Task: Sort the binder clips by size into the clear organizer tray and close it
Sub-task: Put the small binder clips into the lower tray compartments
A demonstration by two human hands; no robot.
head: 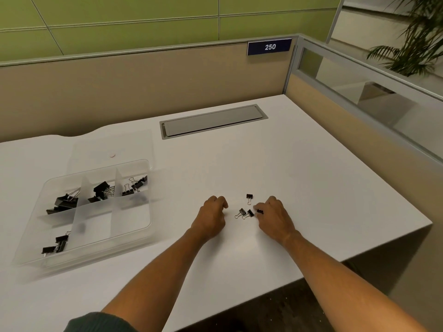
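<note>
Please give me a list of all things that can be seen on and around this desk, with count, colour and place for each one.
loose binder clips: three lying free, black with silver handles, on the desk between the hands; a fourth at the right fingers
organizer tray: one, clear, desk left, lid open behind it
sorted binder clips: exact count unclear, black, in four tray compartments
desk: one, white
cable hatch: one, grey, desk rear
number sign: one, blue, reads 250, on the partition
plant: one, green, upper right
left hand: fingers curled, nothing seen in them
right hand: fingers pinch a small clip
</note>
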